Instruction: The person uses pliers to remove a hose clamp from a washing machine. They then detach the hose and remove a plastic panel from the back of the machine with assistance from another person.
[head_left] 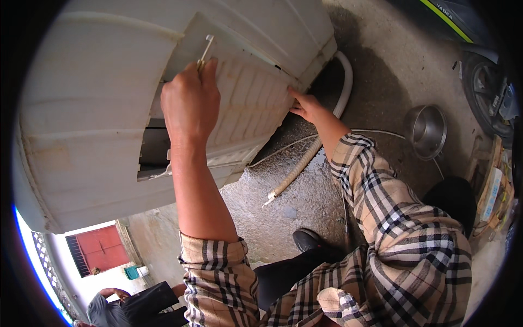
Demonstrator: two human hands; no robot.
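A large off-white appliance cabinet, apparently a washing machine, leans across the upper left. My left hand is closed around a slim, light-coloured rod with a small bent tip; I cannot make out its exact kind. That hand is in front of a ribbed off-white back panel on the cabinet. At the panel's right edge, my right hand grips with thumb on the face and fingers round the side. Left of the panel, a dark opening shows the cabinet's inside.
A grey drain hose curves over the wet concrete floor. A thin cable runs toward a metal pot. A scooter wheel stands at right. Another person is at lower left.
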